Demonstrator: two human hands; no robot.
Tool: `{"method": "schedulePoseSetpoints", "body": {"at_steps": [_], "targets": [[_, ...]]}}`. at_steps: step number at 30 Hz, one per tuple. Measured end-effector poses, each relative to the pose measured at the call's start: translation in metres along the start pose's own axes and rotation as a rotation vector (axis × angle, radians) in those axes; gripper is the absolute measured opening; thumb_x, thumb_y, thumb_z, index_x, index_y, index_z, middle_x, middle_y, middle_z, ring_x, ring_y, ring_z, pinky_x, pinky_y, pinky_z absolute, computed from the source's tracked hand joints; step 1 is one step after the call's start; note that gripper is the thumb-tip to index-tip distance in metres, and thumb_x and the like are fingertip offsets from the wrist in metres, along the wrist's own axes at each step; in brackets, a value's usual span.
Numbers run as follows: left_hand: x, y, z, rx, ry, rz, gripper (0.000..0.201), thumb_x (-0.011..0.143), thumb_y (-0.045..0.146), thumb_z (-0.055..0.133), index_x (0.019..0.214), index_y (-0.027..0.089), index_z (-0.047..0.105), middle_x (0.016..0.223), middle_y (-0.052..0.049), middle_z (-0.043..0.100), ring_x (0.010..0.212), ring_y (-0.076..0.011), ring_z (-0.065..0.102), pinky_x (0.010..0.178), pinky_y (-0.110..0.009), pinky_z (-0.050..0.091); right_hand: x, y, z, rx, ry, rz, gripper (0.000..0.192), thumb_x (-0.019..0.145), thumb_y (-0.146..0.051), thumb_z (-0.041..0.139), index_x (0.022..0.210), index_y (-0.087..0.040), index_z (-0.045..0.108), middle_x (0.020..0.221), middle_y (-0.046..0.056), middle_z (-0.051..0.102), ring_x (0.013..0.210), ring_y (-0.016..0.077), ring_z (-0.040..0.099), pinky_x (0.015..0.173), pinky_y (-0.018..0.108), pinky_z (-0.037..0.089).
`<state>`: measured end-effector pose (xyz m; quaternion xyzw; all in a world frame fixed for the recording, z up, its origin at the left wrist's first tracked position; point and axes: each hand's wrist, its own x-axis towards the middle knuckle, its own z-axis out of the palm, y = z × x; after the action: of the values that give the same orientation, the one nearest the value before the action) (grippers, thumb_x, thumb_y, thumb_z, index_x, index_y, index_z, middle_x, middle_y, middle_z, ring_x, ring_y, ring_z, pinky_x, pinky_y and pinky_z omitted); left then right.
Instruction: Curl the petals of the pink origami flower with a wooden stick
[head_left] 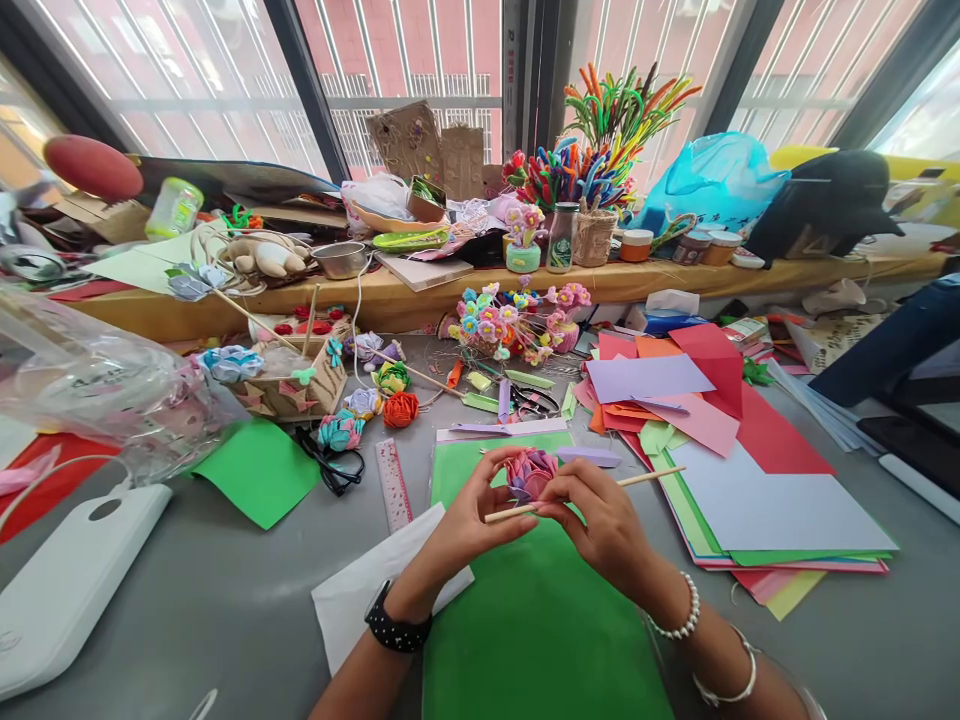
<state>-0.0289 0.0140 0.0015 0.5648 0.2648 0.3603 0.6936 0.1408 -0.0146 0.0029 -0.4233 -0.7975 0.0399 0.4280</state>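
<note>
A pink and purple paper flower [531, 474] is held up over the green mat [540, 610], between my two hands. My left hand [480, 505] curls round its left side, fingers behind and thumb below. Against its lower right edge, my right hand [589, 505] pinches with thumb and forefinger. A thin wooden stick [651, 477] runs crosswise through my right hand, its left end lying by my left thumb. The exact contact under the right fingertips is hidden. Purple paper strips [589, 456] lie just behind the hands.
Coloured paper sheets [795, 500] are stacked at right. A pink ruler [394, 485], black glasses [337, 460], a green sheet [259, 473] and a white power bank [82, 590] lie left. Scissors [534, 402], finished paper flowers [400, 409] and a crowded ledge [420, 300] stand behind.
</note>
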Motion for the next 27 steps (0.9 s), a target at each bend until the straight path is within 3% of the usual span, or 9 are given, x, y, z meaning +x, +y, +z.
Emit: {"method": "schedulePoseSetpoints", "body": {"at_steps": [5,16,27], "targets": [[-0.0008,-0.0018,0.0034,0.007,-0.002,-0.025,0.055,0.071,0.018,0.066,0.116,0.027,0.037,0.111,-0.004,0.050,0.066,-0.0057,0.053,0.053,-0.016,0.039,-0.0004,0.0002,0.0008,-0.010,-0.003,-0.015,0.022,0.089,-0.025,0.042,0.076,-0.016,0.057,0.072,0.006,0.056,0.068,0.0172,0.053,0.060,0.029,0.045],[-0.0017,-0.0004,0.0035,0.024,0.003,-0.026,0.058,0.071,0.018,0.066,0.119,0.028,0.035,0.108,-0.004,0.052,0.079,-0.0111,0.056,0.061,-0.019,0.044,-0.0007,0.0006,0.0012,0.010,-0.006,-0.003,0.020,0.089,-0.025,0.043,0.076,-0.017,0.057,0.072,0.006,0.056,0.070,0.0178,0.054,0.062,0.031,0.046],[-0.0008,-0.0001,0.0048,-0.034,0.023,-0.051,0.059,0.066,0.015,0.069,0.116,0.027,0.038,0.118,-0.005,0.044,0.085,-0.0137,0.058,0.067,-0.024,0.048,-0.0020,0.0011,-0.0013,0.088,0.013,0.008,0.011,0.085,-0.023,0.050,0.079,-0.018,0.057,0.075,0.004,0.056,0.069,0.0155,0.055,0.060,0.027,0.047]]}}
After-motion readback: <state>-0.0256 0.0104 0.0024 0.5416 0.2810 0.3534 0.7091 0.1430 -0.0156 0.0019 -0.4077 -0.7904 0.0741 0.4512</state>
